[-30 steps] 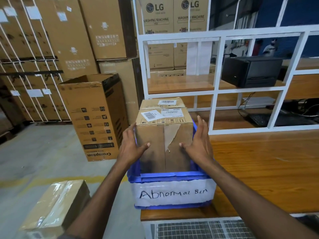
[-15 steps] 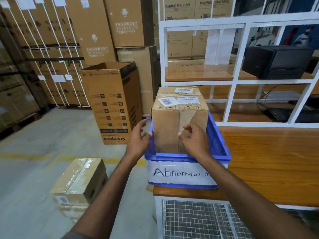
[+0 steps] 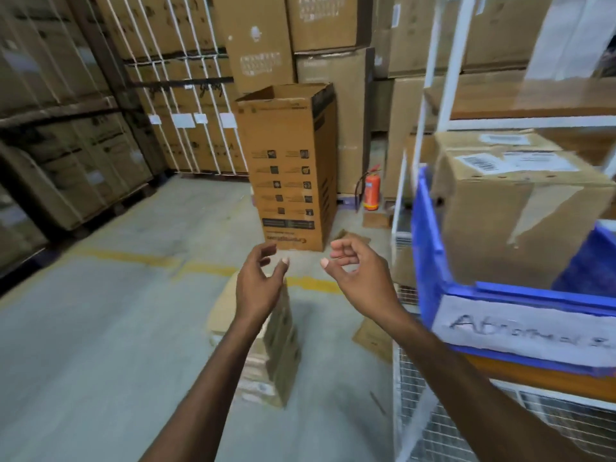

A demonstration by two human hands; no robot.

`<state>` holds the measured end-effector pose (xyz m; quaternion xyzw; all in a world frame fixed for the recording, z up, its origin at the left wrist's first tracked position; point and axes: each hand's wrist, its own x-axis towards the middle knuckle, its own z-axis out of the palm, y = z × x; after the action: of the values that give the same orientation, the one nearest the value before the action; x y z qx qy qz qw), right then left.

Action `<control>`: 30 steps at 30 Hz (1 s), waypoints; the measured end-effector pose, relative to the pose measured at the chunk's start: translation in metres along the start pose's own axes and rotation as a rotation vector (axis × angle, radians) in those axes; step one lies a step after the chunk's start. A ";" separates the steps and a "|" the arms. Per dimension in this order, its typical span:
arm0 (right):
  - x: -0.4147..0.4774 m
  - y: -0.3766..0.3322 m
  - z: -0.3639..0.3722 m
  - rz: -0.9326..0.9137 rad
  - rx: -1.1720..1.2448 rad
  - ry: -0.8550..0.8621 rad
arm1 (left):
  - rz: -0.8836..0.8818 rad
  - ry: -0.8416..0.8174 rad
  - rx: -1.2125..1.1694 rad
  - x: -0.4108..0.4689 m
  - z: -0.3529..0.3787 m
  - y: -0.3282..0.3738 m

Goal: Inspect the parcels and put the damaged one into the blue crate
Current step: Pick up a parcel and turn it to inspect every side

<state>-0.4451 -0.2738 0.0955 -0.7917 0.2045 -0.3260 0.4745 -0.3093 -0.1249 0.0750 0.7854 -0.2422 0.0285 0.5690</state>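
Hands hang in mid-air at the centre of the frame: we see our left hand (image 3: 258, 285) and our right hand (image 3: 356, 275) side by side, apart from each other, palms turned inward, their fingers (image 3: 266, 250) loosely curled and holding nothing. The damaged parcel (image 3: 520, 221) sits in the blue crate (image 3: 430, 248) at the right edge of the frame, rising well above the crate's rim. A strip of its tape is torn down the front face, and barcode labels lie on its top. A white label (image 3: 520, 331) with blurred handwriting that seems to read "Abnormal" covers the crate's front wall. The crate stands on the wooden counter (image 3: 550, 381), near its left end. Below our left wrist, a second parcel (image 3: 280, 355) lies on the concrete floor (image 3: 100, 328), partly hidden by the forearm. Behind the hands, a tall open carton (image 3: 286, 168) stands upright on the floor, with a red fire extinguisher (image 3: 371, 191) just to its right
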 end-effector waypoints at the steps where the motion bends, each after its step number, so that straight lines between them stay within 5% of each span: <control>1: 0.004 0.001 0.021 0.017 0.008 -0.027 | -0.025 0.028 0.012 0.009 -0.017 -0.014; 11: 0.055 0.047 0.184 0.165 -0.034 -0.227 | -0.224 0.105 0.076 0.083 -0.099 -0.150; 30: 0.106 0.227 0.397 0.603 -0.336 -0.388 | -0.575 -0.179 0.323 0.179 -0.073 -0.415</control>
<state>-0.0919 -0.2013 -0.2055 -0.8096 0.3849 0.0215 0.4426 0.0370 -0.0230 -0.2074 0.9009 -0.0524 -0.1642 0.3984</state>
